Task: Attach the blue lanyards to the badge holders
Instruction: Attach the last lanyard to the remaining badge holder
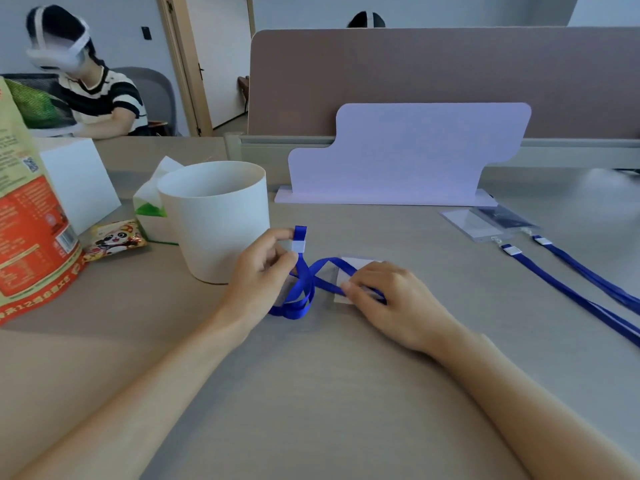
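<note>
At the middle of the table a blue lanyard (304,289) lies in loose loops. My left hand (263,271) pinches its upper end just below the silver crimp (298,246), lifting that end off the table. My right hand (391,299) holds the ribbon against a clear badge holder (349,268), which lies flat and is partly hidden under the hand. At the far right lie two more badge holders (485,221), each clipped to a blue lanyard (575,292) that runs off toward the right edge.
A white cylindrical pot (218,220) stands just left of my left hand. Behind it are a tissue pack (152,202), a snack packet (116,239) and a large red bag (27,223). A lilac board (398,157) stands at the back before the divider.
</note>
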Demonstrator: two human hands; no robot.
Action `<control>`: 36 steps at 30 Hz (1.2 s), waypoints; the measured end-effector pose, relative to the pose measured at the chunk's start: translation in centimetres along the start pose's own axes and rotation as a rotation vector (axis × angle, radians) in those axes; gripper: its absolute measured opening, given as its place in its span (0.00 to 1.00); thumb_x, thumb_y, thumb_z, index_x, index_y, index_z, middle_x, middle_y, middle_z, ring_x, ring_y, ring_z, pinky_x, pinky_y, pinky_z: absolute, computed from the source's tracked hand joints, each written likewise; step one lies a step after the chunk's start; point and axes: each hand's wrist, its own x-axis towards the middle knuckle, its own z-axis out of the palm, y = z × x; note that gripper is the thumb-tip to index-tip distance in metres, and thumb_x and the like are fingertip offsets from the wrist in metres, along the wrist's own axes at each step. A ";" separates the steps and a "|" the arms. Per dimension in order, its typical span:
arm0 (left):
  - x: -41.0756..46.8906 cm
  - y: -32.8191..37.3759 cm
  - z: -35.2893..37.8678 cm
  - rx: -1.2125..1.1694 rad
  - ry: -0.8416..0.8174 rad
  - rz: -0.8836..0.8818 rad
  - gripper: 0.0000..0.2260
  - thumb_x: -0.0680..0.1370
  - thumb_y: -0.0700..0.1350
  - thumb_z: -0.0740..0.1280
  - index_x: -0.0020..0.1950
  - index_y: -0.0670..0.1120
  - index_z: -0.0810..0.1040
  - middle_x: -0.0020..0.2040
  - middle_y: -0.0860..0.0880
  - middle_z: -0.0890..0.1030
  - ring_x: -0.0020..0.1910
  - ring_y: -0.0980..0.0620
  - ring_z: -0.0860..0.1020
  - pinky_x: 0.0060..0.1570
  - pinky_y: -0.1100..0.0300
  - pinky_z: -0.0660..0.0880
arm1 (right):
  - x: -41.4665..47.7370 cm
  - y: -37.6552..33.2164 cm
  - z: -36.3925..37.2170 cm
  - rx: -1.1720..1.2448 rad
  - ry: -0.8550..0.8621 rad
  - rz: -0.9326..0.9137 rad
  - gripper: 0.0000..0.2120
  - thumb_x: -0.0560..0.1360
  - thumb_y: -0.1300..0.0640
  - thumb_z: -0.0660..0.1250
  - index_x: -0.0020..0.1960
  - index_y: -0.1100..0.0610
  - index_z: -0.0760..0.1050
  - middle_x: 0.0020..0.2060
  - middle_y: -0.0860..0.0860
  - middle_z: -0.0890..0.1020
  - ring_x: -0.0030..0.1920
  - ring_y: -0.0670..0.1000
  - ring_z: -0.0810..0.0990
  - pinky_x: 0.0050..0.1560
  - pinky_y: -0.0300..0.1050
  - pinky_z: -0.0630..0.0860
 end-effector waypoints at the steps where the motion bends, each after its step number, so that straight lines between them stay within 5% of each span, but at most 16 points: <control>1: 0.0 -0.1 0.0 0.009 -0.006 0.016 0.15 0.79 0.35 0.60 0.51 0.56 0.76 0.34 0.44 0.73 0.30 0.62 0.75 0.38 0.74 0.69 | 0.1 0.2 0.0 -0.002 0.024 0.017 0.14 0.79 0.48 0.59 0.36 0.51 0.73 0.35 0.43 0.75 0.41 0.48 0.73 0.45 0.50 0.75; 5: 0.0 -1.0 0.1 0.129 -0.101 0.080 0.23 0.78 0.35 0.57 0.49 0.65 0.79 0.32 0.44 0.68 0.33 0.45 0.66 0.40 0.58 0.69 | 0.6 1.5 0.3 -0.108 0.164 0.144 0.12 0.77 0.53 0.59 0.42 0.56 0.79 0.38 0.49 0.82 0.43 0.54 0.78 0.47 0.51 0.75; 9: -0.6 -1.3 0.3 0.315 -0.251 0.235 0.24 0.78 0.32 0.57 0.58 0.59 0.80 0.41 0.55 0.80 0.33 0.50 0.71 0.38 0.61 0.69 | 0.8 0.7 -0.4 0.027 0.218 0.233 0.11 0.78 0.57 0.61 0.48 0.53 0.82 0.42 0.48 0.84 0.45 0.51 0.78 0.49 0.45 0.75; 13: -0.9 -1.5 0.6 0.392 -0.247 0.298 0.21 0.77 0.34 0.60 0.59 0.58 0.80 0.31 0.53 0.72 0.30 0.54 0.67 0.32 0.68 0.64 | 0.4 -1.6 -1.3 0.335 0.106 0.234 0.13 0.80 0.53 0.62 0.41 0.54 0.81 0.28 0.46 0.73 0.30 0.48 0.66 0.30 0.38 0.64; 18: -0.6 -1.8 0.2 0.476 -0.154 0.306 0.14 0.76 0.41 0.60 0.55 0.57 0.78 0.29 0.50 0.73 0.29 0.49 0.69 0.33 0.60 0.65 | 0.3 -2.2 -1.4 0.366 0.033 0.294 0.14 0.76 0.62 0.59 0.43 0.52 0.82 0.31 0.39 0.82 0.28 0.43 0.68 0.30 0.32 0.66; 22: -0.6 -1.6 -0.1 0.583 -0.066 0.356 0.13 0.74 0.43 0.59 0.54 0.52 0.80 0.27 0.54 0.72 0.28 0.54 0.68 0.36 0.63 0.62 | 0.1 -2.5 -1.7 0.481 -0.023 0.311 0.15 0.74 0.66 0.59 0.51 0.54 0.81 0.37 0.49 0.86 0.29 0.40 0.71 0.32 0.32 0.67; 27: -0.6 -1.5 0.2 0.529 -0.022 0.348 0.10 0.76 0.47 0.60 0.53 0.50 0.80 0.29 0.56 0.74 0.28 0.57 0.69 0.36 0.62 0.61 | 0.1 -3.1 -1.0 0.402 -0.024 0.258 0.05 0.76 0.54 0.67 0.48 0.51 0.81 0.36 0.43 0.82 0.30 0.42 0.70 0.33 0.31 0.68; 36: -0.8 -0.9 0.0 0.657 0.014 0.493 0.11 0.77 0.51 0.59 0.40 0.48 0.76 0.30 0.54 0.72 0.33 0.53 0.68 0.41 0.55 0.66 | -0.2 -3.9 -0.2 0.315 -0.055 0.186 0.10 0.77 0.50 0.68 0.41 0.54 0.80 0.34 0.43 0.79 0.30 0.42 0.70 0.34 0.32 0.68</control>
